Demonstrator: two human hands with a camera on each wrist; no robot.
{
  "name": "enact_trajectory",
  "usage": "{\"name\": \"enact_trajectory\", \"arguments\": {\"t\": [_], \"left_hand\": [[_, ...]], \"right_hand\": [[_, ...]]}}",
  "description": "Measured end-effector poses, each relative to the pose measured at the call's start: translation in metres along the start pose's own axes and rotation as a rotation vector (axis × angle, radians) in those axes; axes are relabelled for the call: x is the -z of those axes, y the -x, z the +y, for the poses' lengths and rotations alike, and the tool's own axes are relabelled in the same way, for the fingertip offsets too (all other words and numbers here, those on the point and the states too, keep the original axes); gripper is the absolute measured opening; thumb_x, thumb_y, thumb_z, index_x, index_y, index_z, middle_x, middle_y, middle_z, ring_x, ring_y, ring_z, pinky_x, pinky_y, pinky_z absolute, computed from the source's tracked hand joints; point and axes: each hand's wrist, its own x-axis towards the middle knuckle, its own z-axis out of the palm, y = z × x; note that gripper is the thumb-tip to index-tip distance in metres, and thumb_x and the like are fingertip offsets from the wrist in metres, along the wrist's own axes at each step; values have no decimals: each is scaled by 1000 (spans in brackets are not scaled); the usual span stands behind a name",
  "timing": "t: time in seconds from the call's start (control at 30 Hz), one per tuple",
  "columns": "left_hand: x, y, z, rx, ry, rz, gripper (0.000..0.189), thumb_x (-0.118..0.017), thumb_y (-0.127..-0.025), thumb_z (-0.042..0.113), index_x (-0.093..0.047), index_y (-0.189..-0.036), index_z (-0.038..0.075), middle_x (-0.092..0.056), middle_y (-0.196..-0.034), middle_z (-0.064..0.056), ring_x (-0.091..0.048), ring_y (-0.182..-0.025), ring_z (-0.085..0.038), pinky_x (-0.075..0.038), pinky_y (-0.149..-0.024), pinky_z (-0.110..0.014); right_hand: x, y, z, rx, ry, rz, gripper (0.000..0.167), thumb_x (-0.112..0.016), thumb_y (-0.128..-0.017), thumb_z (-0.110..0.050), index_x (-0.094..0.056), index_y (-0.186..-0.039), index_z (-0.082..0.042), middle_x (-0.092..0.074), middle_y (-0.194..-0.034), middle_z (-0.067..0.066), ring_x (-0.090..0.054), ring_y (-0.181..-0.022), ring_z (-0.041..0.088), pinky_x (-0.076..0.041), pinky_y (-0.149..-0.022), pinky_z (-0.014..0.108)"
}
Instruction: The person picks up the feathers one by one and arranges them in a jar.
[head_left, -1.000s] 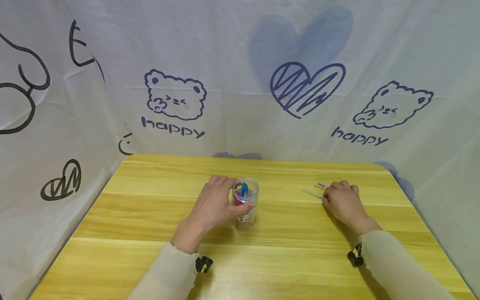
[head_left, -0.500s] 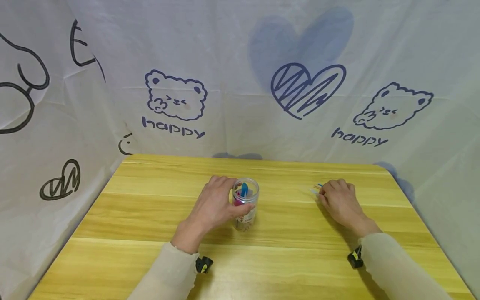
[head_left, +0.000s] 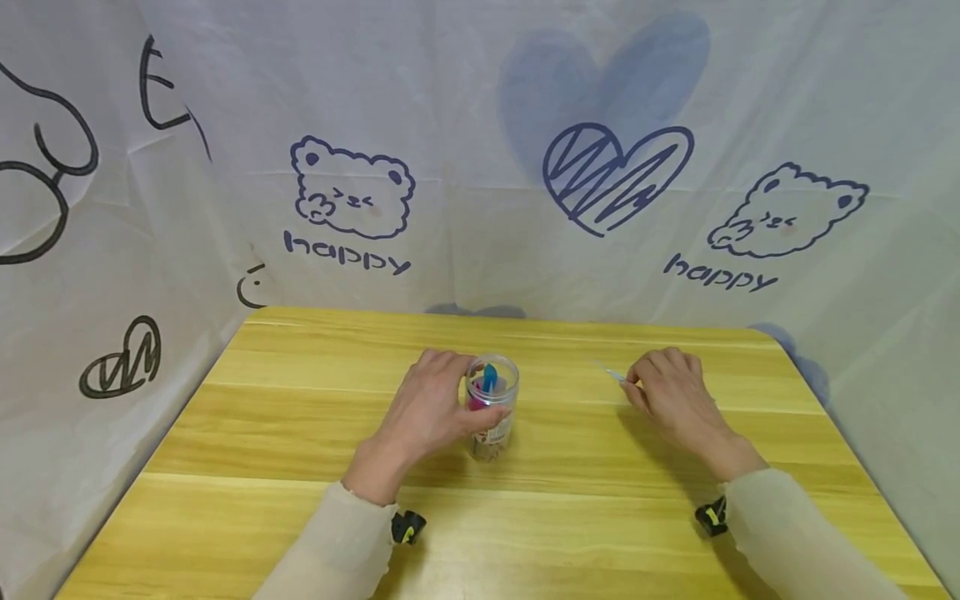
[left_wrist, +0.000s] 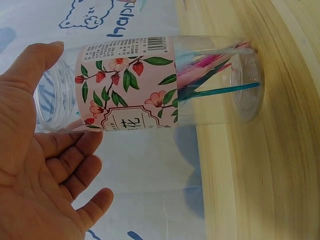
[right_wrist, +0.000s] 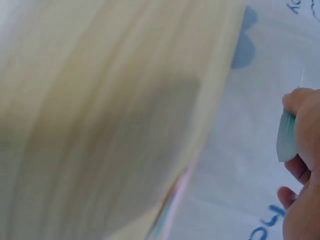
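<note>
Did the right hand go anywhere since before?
Yes. In the head view, the right hand has shifted slightly left, judged against the happy lettering behind it at the right.

A yellow wood-grain tbl point(head_left: 562, 533) was seen, its far corners rounded & the grain run side to side. Nr the mid, a clear jar point(head_left: 493, 445) w/ a pink floral label point(left_wrist: 120, 75) was stood upright, base on the wood. In the R wrist view, thin pink, teal & brown sticks point(right_wrist: 176, 202), blurred, were laid close together; a soft shadow point(right_wrist: 155, 130) was cast alongside.
</note>
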Motion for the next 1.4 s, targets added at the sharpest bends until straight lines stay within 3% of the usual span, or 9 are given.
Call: {"name": "enact_trajectory", "arguments": {"t": [0.4,0.67,0.9,1.1,1.3,1.4], "left_hand": [[0,-1,0,1,-2,-7,73,-87,-82,56,-66,-135,9,-68,-127,-5,-54,-125,-27,-47,-109,-49],[2,-2,1,0,0,-6,74,-88,-81,55,-67,-134,8,-68,-127,-6,-54,-124,-27,-46,-109,-49],[3,-2,-1,-2,7,-8,75,-88,-80,56,-67,-134,7,-68,-127,-6,-54,-122,-27,-47,-106,-48],[4,-1,-1,-8,19,8,75,-88,-80,57,-67,-132,7,-68,-125,-5,-54,-118,-26,-47,-103,-46],[3,1,-2,-23,27,24,73,-89,-80,55,-67,-131,7,-69,-124,-5,-55,-118,-26,-47,-103,-46],[3,0,-2,-30,30,28,71,-88,-81,54,-67,-131,7,-69,-124,-6,-55,-119,-27,-47,-104,-47]], "right_hand": [[24,-22,-23,143,18,78,18,-63,-100,-23,-60,-95,-5,-60,-96,9,-51,-94,36,-36,-84,53],[43,-39,-41,214,2,119,43,-42,-113,-37,-63,-96,-3,-62,-97,12,-51,-94,37,-38,-86,56],[55,-52,-54,236,-43,144,34,-50,-110,-31,-64,-96,-4,-64,-97,12,-51,-95,38,-35,-85,54],[63,-60,-61,271,-48,161,42,-45,-113,-36,-65,-95,-4,-64,-96,10,-51,-94,36,-35,-85,54],[71,-68,-67,314,-23,131,15,-65,-101,-19,-66,-96,-5,-63,-96,11,-52,-96,37,-35,-86,54],[77,-75,-70,346,15,114,10,-72,-95,-14,-66,-97,-6,-64,-98,11,-53,-96,36,-36,-86,55]]}}
